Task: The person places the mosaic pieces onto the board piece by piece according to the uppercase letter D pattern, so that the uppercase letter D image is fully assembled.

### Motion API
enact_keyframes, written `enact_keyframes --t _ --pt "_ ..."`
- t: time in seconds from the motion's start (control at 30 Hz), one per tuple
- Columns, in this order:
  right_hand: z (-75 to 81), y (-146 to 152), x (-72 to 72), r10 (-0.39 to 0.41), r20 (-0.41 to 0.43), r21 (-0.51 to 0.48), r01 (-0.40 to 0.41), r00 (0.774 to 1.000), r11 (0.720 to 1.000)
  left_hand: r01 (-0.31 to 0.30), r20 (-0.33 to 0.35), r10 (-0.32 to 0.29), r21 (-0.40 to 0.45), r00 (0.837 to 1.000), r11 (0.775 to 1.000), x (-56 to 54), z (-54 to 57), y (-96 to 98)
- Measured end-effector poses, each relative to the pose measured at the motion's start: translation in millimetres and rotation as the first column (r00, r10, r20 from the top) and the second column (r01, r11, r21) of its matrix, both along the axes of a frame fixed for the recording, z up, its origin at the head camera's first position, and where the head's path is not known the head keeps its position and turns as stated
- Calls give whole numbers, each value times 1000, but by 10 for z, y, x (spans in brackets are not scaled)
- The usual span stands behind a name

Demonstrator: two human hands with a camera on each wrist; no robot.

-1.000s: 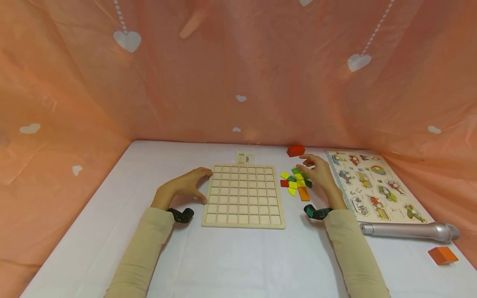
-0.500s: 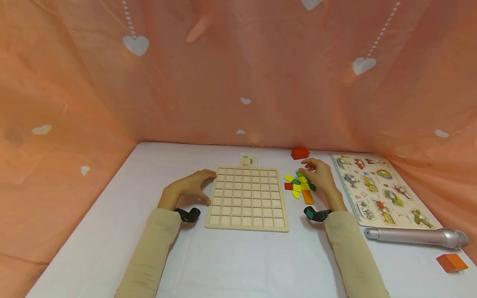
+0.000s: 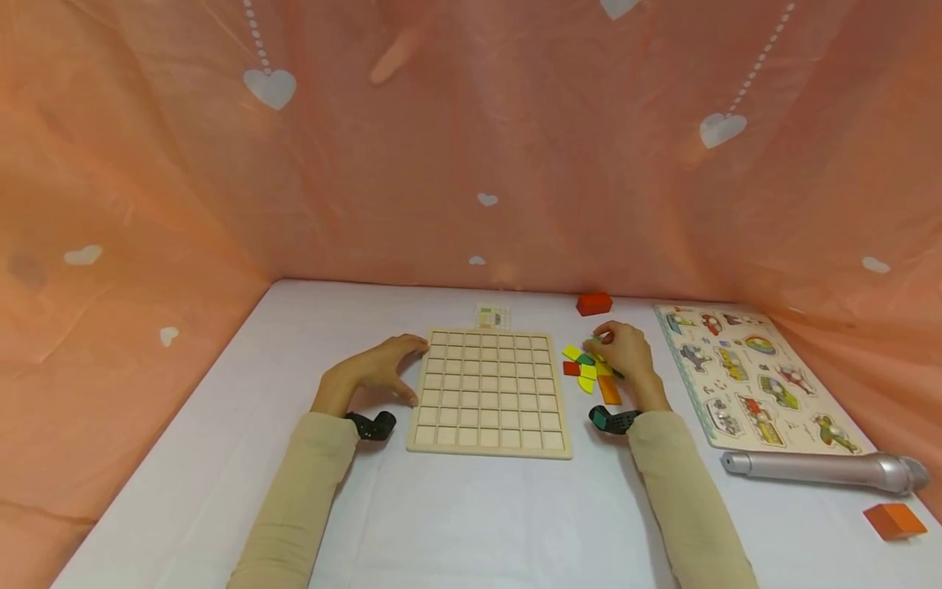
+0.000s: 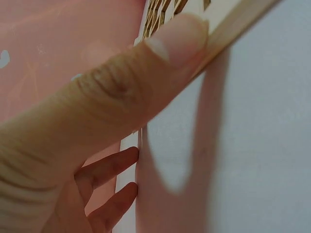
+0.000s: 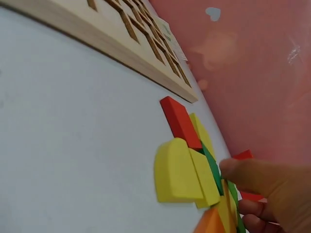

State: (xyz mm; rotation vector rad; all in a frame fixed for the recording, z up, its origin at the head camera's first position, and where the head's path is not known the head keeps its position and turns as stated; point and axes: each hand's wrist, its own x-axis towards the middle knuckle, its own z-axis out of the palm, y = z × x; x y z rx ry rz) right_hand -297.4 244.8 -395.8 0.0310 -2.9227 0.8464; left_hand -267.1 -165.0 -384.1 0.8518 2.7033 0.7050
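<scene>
A pale wooden grid board (image 3: 489,393) lies on the table in front of me. My left hand (image 3: 375,368) is spread along its left side; in the left wrist view the thumb (image 4: 180,41) touches the board's edge. Right of the board lies a cluster of small blocks: a red block (image 5: 180,121), a yellow rounded block (image 5: 177,172), an orange block (image 3: 609,390) and several others. Over the cluster's far side, my right hand (image 3: 625,356) pinches a green block (image 3: 595,339) between thumb and fingers. The hand partly hides that block and its neighbours.
A small printed card (image 3: 493,316) lies behind the board, and a red block (image 3: 594,304) stands at the back. To the right are a picture puzzle board (image 3: 758,376), a silver microphone (image 3: 817,469) and an orange block (image 3: 894,521). A pink curtain (image 3: 471,147) surrounds the table.
My right hand has come down and slightly left over the blocks, and its fingers have closed at the green block. My left hand stays by the board. The head view has shifted slightly.
</scene>
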Motion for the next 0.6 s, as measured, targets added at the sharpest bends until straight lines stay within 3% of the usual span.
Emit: enact_keyframes --t 0.27,0.43,0.6 --pt "23 -10 -22 74 35 -24 -73 997 997 7 -10 -7 -10 1000 1000 -5 1 5" --pt "31 11 -19 77 43 -52 -75 996 996 2 0 -2 -11 1000 1000 3 17 15" --pt "10 -35 -37 78 -36 -88 -80 996 993 2 -1 -2 -13 1000 1000 9 19 9"
